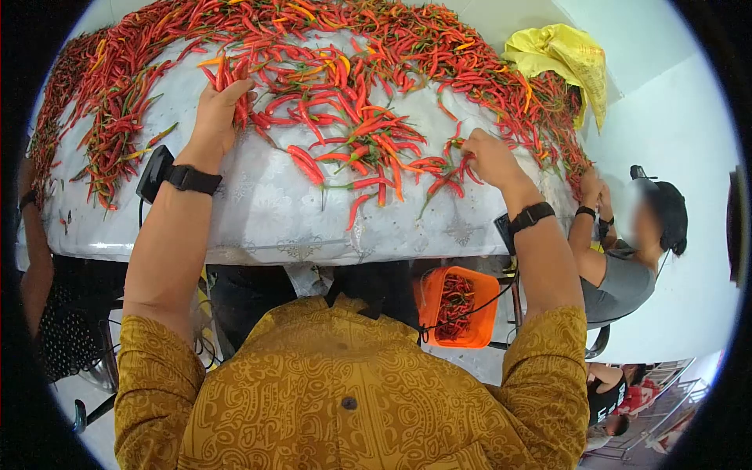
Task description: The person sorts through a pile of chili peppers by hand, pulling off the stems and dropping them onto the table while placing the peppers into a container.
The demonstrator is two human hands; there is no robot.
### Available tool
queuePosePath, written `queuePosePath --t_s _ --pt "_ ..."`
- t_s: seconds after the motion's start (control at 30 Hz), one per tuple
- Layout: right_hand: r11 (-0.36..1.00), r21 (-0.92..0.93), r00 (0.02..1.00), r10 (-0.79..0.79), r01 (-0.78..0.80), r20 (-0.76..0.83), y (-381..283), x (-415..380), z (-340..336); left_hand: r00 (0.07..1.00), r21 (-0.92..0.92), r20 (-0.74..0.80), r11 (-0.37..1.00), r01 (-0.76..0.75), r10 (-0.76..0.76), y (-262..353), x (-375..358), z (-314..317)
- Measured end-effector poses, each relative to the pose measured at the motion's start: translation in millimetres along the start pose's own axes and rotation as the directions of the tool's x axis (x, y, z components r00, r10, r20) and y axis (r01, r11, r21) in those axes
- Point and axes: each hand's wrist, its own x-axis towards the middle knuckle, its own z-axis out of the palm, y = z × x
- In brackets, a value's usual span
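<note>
— Mustard-yellow patterned shirt (345,399) is filling the bottom of the view, closest to the lens. What is lying beyond it?

— Beyond it, a table (266,211) under a white cloth is taking up most of the scene, and red chillies (376,94) are lying heaped along its far edge and spreading toward the middle.

— What is sitting at the far right corner?

— A crumpled yellow bag (564,59) is resting on the chillies there. Just below it, a co-worker (627,266) in a grey top is sitting at the table's right side, hands up at the pile.

— And under the table?

— An orange basket (458,307) is standing by the person's right side, with chillies inside.

— What are the hands doing?

— The left hand (218,117) is reaching far in, fingers curled around a small bunch of chillies (235,82). The right hand (489,157) is pinching narrowly on a chilli (462,171) at the near edge of the spread.

— Anything on the wrists?

— Each is wearing a black strap, and a dark device (154,172) is hanging beside the left one.
</note>
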Motion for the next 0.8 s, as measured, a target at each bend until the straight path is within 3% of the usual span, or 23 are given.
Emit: queuePosePath --t_s 0.1,0.2,0.27,0.3,0.37,0.5,0.63,0.73,0.8 --pt "0.998 0.042 0.999 -0.042 0.044 -0.029 7.8 -1.7 -4.4 1.000 0.003 0.009 1.000 -0.027 0.027 -2.4 2.3 -2.1" --pt "0.997 0.072 0.992 0.022 -0.013 -0.122 9.2 -6.1 -16.5 1.000 0.025 0.003 0.999 -0.023 0.023 -3.6 3.6 -2.2" --pt "0.888 0.410 0.965 0.254 -0.207 -0.062 0.7 -12.8 -29.0 1.000 0.033 -0.010 0.999 -0.005 0.005 -2.7 2.8 -0.6" --pt "0.888 0.410 0.965 0.255 -0.210 -0.059 -6.4 -15.6 -35.2 1.000 0.041 -0.025 0.999 0.009 -0.008 -1.9 2.3 0.3" --pt "0.678 0.600 0.905 0.311 -0.425 0.289 -19.8 -20.7 -41.7 1.000 0.049 -0.012 0.999 -0.005 0.005 -2.4 2.6 -0.3" --pt "0.798 0.398 0.886 0.349 -0.452 0.306 -6.7 -23.5 -5.1 1.000 0.050 0.012 0.998 -0.029 0.028 -3.5 4.0 -2.3" --pt "0.760 0.392 0.849 0.402 -0.519 0.343 0.5 -23.6 -1.0 0.999 0.013 0.028 0.999 -0.040 0.040 -5.0 6.7 -6.6" --pt "0.840 0.345 0.898 0.324 -0.418 0.298 8.3 -26.5 -6.0 0.999 0.037 0.048 0.999 -0.025 0.023 -4.1 7.1 -6.4" --pt "0.899 0.308 0.950 0.293 -0.313 0.109 10.0 -29.1 -12.0 0.998 0.020 0.059 0.999 -0.030 0.029 -5.6 6.3 -6.4"
